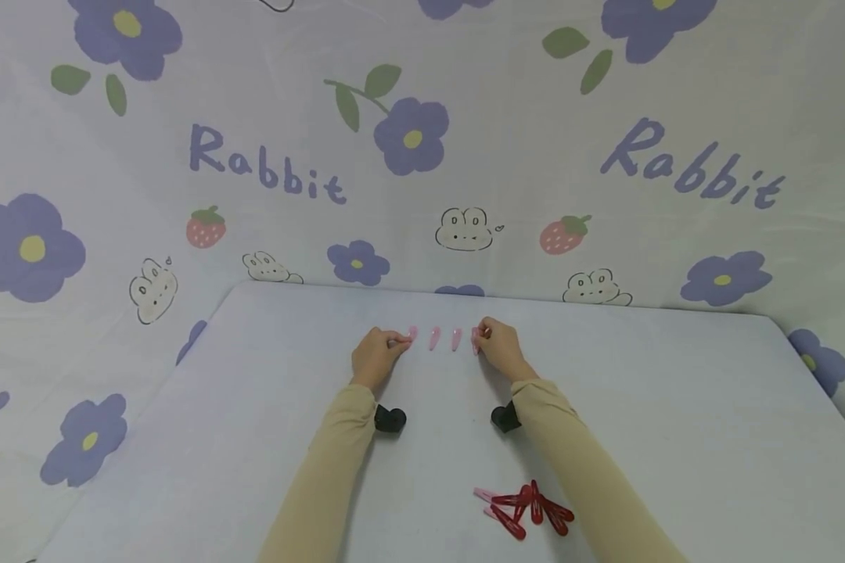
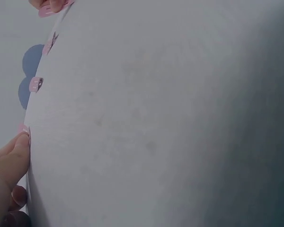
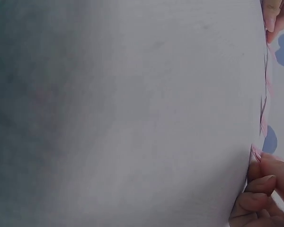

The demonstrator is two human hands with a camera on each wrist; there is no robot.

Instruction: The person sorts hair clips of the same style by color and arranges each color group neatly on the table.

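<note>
Several pink snap hair clips stand in a row near the far edge of the white table. At the row's left end, my left hand [image 1: 376, 357] pinches a pink hair clip [image 1: 413, 333] between thumb and finger. My right hand [image 1: 505, 350] pinches the pink hair clip at the right end [image 1: 475, 336], partly hidden by the fingers. Between the hands lie two more, a left middle clip [image 1: 434, 338] and a right middle clip [image 1: 456, 338], untouched. In the left wrist view the left thumb [image 2: 22, 146] presses on its clip [image 2: 22, 127].
Near the right forearm lies a loose pile of red hair clips [image 1: 535, 504], with a pink clip [image 1: 483, 494] poking out at its left. Black wrist cameras [image 1: 392, 420] jut inward from both sleeves. Behind the table [image 1: 676, 438] hangs a flower-and-rabbit printed cloth [image 1: 500, 117].
</note>
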